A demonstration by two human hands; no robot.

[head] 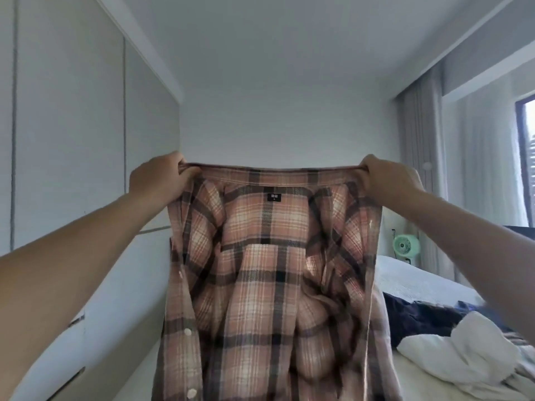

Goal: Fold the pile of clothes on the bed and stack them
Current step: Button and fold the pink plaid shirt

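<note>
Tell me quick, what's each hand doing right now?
Left hand: closed, gripping one top corner of the plaid shirt.
Right hand: closed, gripping the shirt's other top corner.

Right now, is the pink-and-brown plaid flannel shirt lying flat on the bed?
No, the pink-and-brown plaid flannel shirt hangs in the air, with the left hand and right hand each gripping a collar end.
</note>
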